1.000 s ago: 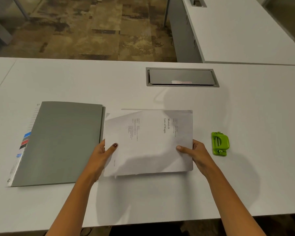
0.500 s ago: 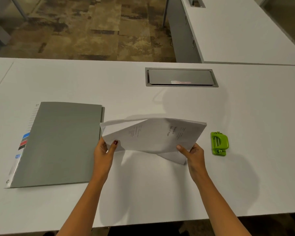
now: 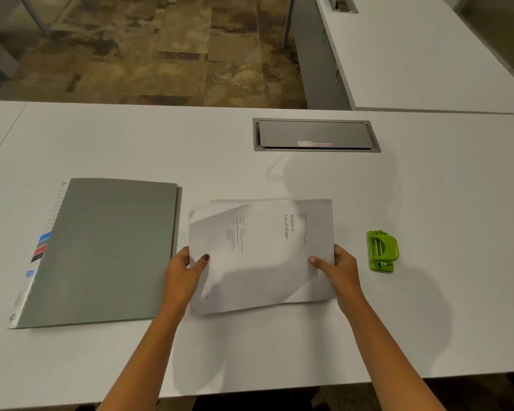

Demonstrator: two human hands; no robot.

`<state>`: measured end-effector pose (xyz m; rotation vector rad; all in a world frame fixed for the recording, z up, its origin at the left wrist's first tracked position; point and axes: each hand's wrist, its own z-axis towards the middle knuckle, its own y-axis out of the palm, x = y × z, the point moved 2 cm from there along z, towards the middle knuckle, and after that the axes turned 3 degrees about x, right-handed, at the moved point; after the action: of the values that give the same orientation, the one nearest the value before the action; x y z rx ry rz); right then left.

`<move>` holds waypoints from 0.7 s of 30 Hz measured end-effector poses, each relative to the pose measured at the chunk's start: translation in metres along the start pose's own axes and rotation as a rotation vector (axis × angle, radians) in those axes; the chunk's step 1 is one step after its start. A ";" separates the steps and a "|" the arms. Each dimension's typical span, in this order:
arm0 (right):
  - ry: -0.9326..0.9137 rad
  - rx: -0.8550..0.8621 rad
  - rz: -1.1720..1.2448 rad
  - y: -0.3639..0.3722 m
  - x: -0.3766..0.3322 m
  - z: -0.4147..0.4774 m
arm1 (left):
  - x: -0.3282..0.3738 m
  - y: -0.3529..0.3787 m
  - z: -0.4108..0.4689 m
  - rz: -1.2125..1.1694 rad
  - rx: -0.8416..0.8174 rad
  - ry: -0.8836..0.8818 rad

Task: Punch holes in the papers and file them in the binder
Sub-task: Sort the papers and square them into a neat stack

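Note:
A stack of white printed papers (image 3: 261, 256) lies in the middle of the white table, its sheets fanned out of line at the far left corner. My left hand (image 3: 184, 271) grips the stack's left edge, thumb on top. My right hand (image 3: 340, 268) grips the right edge the same way. A closed grey binder (image 3: 107, 250) with coloured tabs lies flat just left of the papers. A small green hole punch (image 3: 382, 251) sits to the right of my right hand, apart from it.
A grey cable hatch (image 3: 315, 134) is set into the table (image 3: 428, 203) behind the papers. The table's near edge runs under my forearms. A second white desk (image 3: 422, 54) stands at the back right, with patterned carpet beyond.
Half a second ago the papers were lifted and tilted up off the table in both hands. Now they are back down and nearly flat, still held at both edges.

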<state>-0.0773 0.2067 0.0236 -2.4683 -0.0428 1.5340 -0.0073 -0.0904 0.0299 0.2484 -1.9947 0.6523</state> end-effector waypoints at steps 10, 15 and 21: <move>-0.346 0.369 -0.797 0.048 0.015 -0.023 | -0.015 0.020 -0.001 0.232 0.100 -0.127; -0.837 -0.162 -0.731 0.123 0.015 -0.043 | -0.012 0.022 0.001 0.294 0.103 -0.132; -0.989 -0.523 -0.927 0.190 0.031 -0.024 | -0.011 0.020 0.004 0.359 0.069 -0.070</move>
<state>-0.0604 0.0226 -0.0337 -1.2261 -1.6153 2.1262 -0.0135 -0.0768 0.0119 -0.0506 -2.1058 0.9515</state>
